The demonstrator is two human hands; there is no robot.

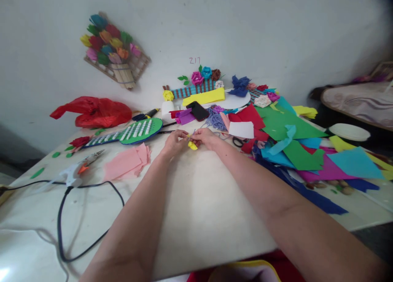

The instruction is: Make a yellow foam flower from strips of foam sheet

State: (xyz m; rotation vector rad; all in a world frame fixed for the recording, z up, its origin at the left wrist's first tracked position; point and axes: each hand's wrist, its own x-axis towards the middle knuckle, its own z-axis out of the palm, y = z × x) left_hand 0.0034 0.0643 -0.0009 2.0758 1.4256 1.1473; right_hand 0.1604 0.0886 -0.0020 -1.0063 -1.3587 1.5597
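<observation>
Over the middle of the table, my left hand [176,142] and my right hand [205,137] meet with fingertips pinched together. Between them is a small yellow crepe paper piece [193,145], its lower end hanging free below the fingers. A thin pale purple strand shows near the fingertips; where it runs is hard to make out. Just behind my right hand lies a tangle of purple yarn [216,120]. Black-handled scissors [237,142] rest to the right, beside a white paper card [241,130].
A glue gun [73,173] with a looping black cable, pink paper sheets [127,162] and a green woven guitar shape [141,131] lie left. Coloured paper [294,126] covers the right. Behind are a black phone [198,111] and a red plastic bag [101,112].
</observation>
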